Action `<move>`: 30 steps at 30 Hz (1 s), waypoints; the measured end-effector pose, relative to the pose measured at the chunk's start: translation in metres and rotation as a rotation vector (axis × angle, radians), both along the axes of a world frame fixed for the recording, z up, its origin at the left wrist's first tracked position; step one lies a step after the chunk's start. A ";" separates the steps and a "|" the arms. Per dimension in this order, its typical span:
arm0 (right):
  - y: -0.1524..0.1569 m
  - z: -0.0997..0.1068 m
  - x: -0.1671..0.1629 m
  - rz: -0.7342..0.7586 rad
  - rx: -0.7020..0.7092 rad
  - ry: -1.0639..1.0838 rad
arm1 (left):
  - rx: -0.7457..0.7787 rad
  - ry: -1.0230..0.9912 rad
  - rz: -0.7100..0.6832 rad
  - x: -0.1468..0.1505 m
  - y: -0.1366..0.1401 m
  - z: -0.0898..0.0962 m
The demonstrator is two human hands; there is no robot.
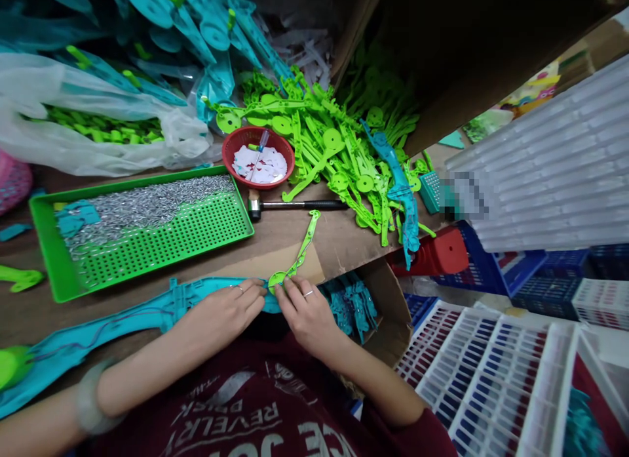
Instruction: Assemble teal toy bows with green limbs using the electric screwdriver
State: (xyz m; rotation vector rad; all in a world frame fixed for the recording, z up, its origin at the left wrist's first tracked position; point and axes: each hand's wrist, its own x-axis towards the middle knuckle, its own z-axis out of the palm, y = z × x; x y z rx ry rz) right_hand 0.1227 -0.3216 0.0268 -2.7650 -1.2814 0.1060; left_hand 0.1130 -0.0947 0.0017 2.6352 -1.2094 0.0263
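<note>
A long turquoise plastic part (115, 322) with a thin wire along it lies across the table's front edge. On its right end sits the round end of a lime-green plastic arm (305, 244), whose slim end points up and away. My left hand (236, 306), fingers curled, grips the turquoise part just left of the green disc. With thumb and fingers closed at the disc, my right hand (309, 313) holds the green arm against the turquoise part. My fingertips partly hide the contact between them.
A green perforated tray (196, 237) holds many small metal pieces. Behind it stand a red bowl (230, 168) with a screwdriver (259, 154) and a hammer (295, 205). Lime-green arms (334, 155) heap at the back. A carton (393, 313) and white crate (472, 372) stand right.
</note>
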 end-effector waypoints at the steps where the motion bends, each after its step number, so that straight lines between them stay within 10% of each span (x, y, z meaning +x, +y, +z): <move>1: 0.000 0.000 0.000 0.003 0.002 0.009 | -0.034 0.019 0.007 0.000 0.001 -0.001; 30: 0.012 0.004 -0.001 0.014 -0.103 -0.056 | -0.006 0.008 -0.160 -0.001 0.009 0.003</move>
